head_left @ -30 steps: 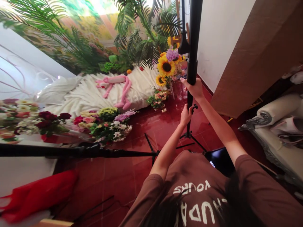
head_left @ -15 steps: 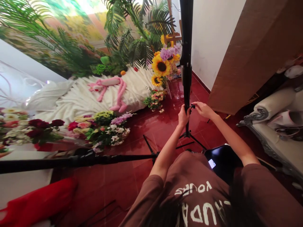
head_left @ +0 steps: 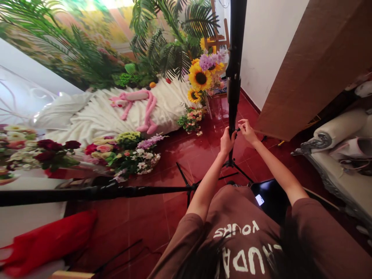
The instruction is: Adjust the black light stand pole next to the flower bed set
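A black light stand [head_left: 234, 91] rises upright in front of me, its tripod legs on the floor. My left hand [head_left: 227, 141] is closed round its lower pole, just below a thick collar. On the pole's right side sits a small black tightening knob [head_left: 237, 130]. My right hand [head_left: 247, 131] is at this knob with bent fingers, thumb and fingertips pinching at its outer end. The fingertips are small here, so the exact contact is hard to see.
A second black stand [head_left: 162, 190] reaches across from the left. Artificial flowers [head_left: 124, 155] and a white-draped bed with a pink plush toy [head_left: 139, 97] lie beyond. A black case or seat with a lit phone [head_left: 259, 199] is by my body; a cream sofa [head_left: 343, 155] stands right.
The view has shifted slightly, so the stand appears further right. My right hand's fingers have lifted and turned at the knob; my left hand keeps its hold on the pole.
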